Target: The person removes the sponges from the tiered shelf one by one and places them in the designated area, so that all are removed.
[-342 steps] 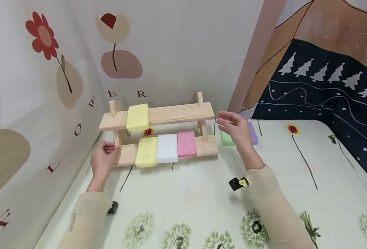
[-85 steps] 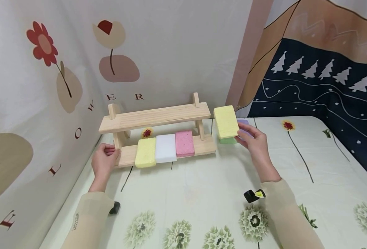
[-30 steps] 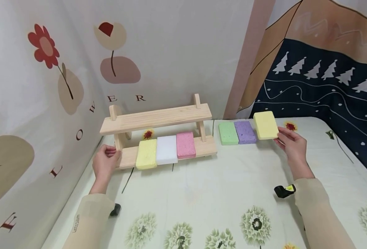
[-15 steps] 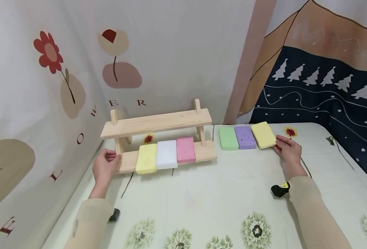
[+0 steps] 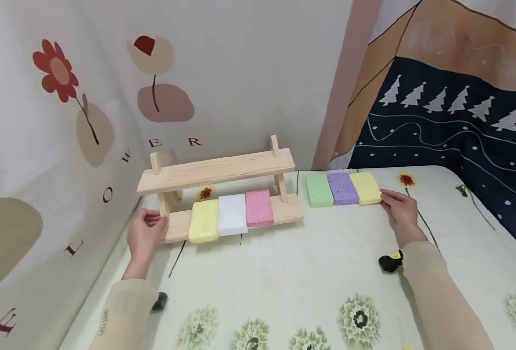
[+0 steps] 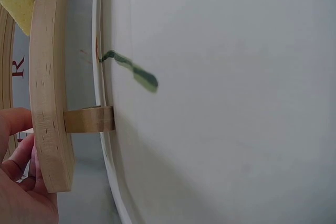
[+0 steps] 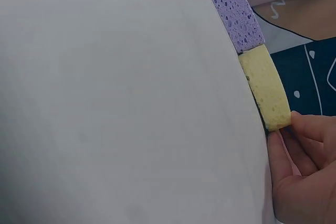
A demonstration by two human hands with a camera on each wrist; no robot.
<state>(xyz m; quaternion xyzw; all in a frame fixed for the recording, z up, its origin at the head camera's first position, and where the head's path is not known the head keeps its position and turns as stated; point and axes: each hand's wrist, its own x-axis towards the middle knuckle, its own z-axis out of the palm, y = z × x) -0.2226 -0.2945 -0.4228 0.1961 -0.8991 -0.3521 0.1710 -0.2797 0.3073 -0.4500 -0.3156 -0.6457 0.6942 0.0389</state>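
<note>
At the left end of a two-tier wooden shelf [image 5: 223, 170], my left hand [image 5: 145, 233] grips the rack by its left upright, above the lower plank [image 6: 50, 87]. On that plank lie a yellow sponge [image 5: 203, 221], a white sponge [image 5: 232, 215] and a pink sponge [image 5: 259, 208] side by side. Farther right, my right hand [image 5: 400, 211] pinches the right end of another yellow sponge [image 5: 365, 188] between thumb and fingertips. This sponge lies flat on the cloth, against a purple sponge [image 5: 342, 188]; a green sponge [image 5: 319, 190] lies left of the purple one.
A flower-printed cloth [image 5: 284, 272] covers the table. Printed fabric walls [image 5: 240, 73] rise behind and at the left, with a dark tree-patterned one [image 5: 441, 126] at the back right. Black wrist cameras [image 5: 390, 262] sit at both wrists.
The yellow sponge left the upper plank, was carried right by my right hand, and came down flat beside the purple sponge. My left hand stays on the rack's left end.
</note>
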